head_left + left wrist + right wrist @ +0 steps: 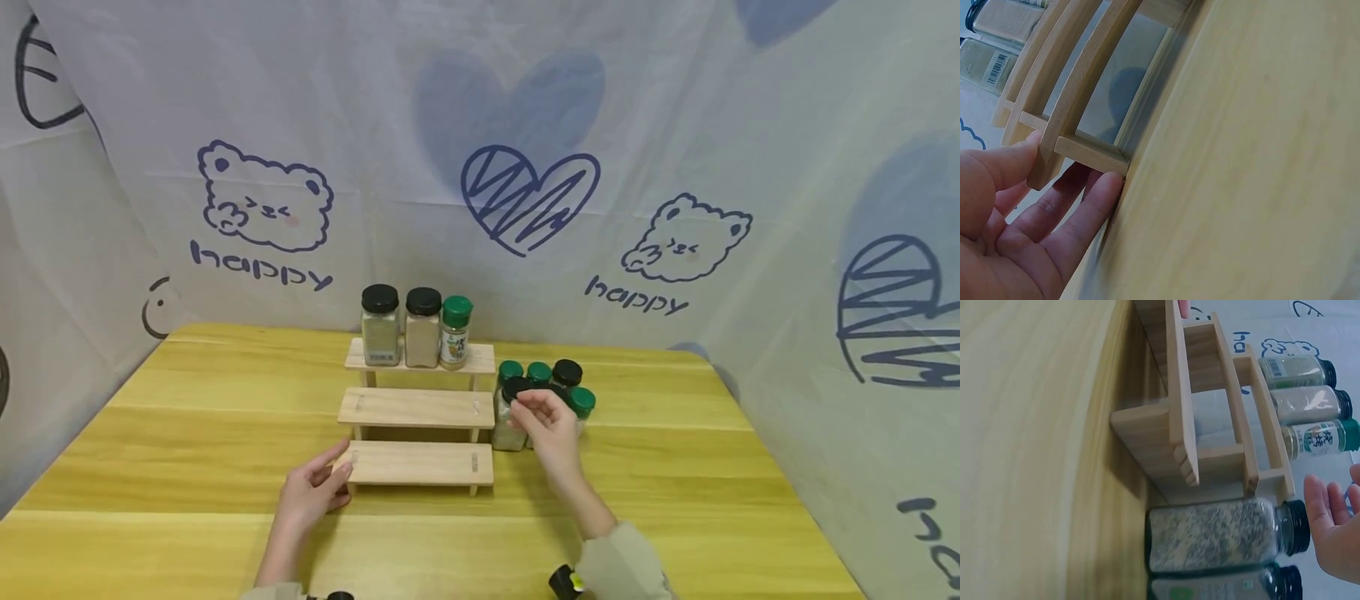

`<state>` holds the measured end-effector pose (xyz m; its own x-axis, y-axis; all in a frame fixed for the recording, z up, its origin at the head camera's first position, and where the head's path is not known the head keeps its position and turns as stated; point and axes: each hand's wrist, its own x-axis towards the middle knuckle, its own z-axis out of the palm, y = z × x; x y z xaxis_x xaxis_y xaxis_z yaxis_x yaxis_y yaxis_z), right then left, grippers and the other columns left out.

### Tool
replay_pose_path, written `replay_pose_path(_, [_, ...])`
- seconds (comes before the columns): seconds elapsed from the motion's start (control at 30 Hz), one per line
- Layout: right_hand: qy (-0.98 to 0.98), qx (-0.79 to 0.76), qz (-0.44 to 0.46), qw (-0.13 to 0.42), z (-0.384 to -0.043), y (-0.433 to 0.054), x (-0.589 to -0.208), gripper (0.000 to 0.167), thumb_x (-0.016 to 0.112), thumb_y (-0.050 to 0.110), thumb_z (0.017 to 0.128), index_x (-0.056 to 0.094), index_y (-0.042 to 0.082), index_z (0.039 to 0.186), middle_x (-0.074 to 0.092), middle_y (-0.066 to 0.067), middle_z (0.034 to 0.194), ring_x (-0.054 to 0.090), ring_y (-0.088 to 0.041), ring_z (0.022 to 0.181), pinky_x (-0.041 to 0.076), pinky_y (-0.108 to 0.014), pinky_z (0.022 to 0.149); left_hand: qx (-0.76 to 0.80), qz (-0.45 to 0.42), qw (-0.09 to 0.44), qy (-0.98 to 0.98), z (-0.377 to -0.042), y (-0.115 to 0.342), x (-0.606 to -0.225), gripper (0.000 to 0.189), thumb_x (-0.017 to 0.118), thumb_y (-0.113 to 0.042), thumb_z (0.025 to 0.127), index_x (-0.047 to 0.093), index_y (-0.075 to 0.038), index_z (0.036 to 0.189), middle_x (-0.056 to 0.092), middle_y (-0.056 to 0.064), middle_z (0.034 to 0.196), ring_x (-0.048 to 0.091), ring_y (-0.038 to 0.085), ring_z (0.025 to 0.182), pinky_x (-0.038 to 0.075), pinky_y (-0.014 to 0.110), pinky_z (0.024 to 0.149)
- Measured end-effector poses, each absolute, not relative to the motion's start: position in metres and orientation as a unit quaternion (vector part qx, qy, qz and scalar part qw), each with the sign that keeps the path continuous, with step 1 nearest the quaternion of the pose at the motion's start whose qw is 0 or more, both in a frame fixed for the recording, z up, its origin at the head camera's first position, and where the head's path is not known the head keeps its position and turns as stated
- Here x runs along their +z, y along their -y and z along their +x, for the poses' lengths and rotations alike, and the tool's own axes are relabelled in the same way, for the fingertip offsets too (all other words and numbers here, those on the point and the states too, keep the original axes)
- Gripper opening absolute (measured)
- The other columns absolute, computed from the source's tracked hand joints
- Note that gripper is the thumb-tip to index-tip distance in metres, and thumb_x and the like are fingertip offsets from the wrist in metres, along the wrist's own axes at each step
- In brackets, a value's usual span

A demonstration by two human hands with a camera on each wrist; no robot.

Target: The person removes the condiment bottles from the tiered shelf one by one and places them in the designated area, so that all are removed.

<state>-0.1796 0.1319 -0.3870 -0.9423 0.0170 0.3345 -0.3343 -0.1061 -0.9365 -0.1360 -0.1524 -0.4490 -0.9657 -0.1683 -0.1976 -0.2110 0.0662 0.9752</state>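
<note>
At rack [420,463] end, left hand [306,496] pinching it; right hand [553,429] loosely curled near jar [1213,534] — probably stiff, slick; grip lid [1299,526].

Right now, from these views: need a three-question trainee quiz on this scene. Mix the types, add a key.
1. Multiple choice: how many jars stand on the top shelf of the wooden rack? A) two B) three C) five
2. True or false: the left hand touches the rack at the left end of its lowest shelf.
3. Short answer: what cap colour has the top-shelf jar nearest the right hand?

Key:
1. B, three.
2. True.
3. Green; the green-capped jar is at the right of that row.
</note>
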Motion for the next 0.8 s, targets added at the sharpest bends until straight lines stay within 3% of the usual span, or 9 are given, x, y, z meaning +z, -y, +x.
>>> replay_pose_path(0.27, [0.658,0.727,0.131,0.148,-0.197,-0.116,-0.39,0.015,0.057,-0.007,0.083,0.053,-0.014,0.096,0.053,-0.03,0.089,0.059,-0.02,0.072,0.055,-0.035,0.066,0.669,-0.133,0.023,-0.731,-0.135,0.153,-0.449,0.042,0.054,-0.007,0.09,0.044,-0.004,0.13,0.047,0.03,0.122,0.057,0.015,0.081,0.054,0.03,0.069])
replay_pose_path(0.47, [0.665,0.718,0.134,0.16,-0.201,-0.105,-0.382,0.02,0.056,-0.009,0.083,0.049,-0.02,0.098,0.055,-0.026,0.088,0.057,-0.02,0.073,0.054,-0.031,0.067,0.667,-0.132,0.024,-0.733,-0.135,0.153,-0.449,0.042,0.054,-0.007,0.09,0.044,-0.004,0.13,0.043,0.031,0.124,0.057,0.017,0.084,0.054,0.03,0.069])
replay_pose_path(0.6, [0.679,0.698,0.136,0.18,-0.198,-0.097,-0.368,0.018,0.056,-0.011,0.082,0.05,-0.02,0.097,0.054,-0.03,0.091,0.056,-0.017,0.078,0.051,-0.022,0.069,0.666,-0.13,0.017,-0.735,-0.135,0.152,-0.448,0.041,0.054,-0.006,0.09,0.045,-0.003,0.129,0.053,0.028,0.114,0.057,0.017,0.08,0.054,0.029,0.067])
replay_pose_path(0.8, [0.675,0.7,0.131,0.193,-0.212,-0.091,-0.372,0.021,0.059,-0.01,0.08,0.051,-0.017,0.098,0.054,-0.031,0.096,0.054,-0.035,0.091,0.049,-0.018,0.072,0.671,-0.13,0.011,-0.73,-0.136,0.152,-0.448,0.04,0.053,-0.003,0.089,0.046,-0.001,0.128,0.055,0.027,0.11,0.058,0.016,0.076,0.055,0.029,0.065])
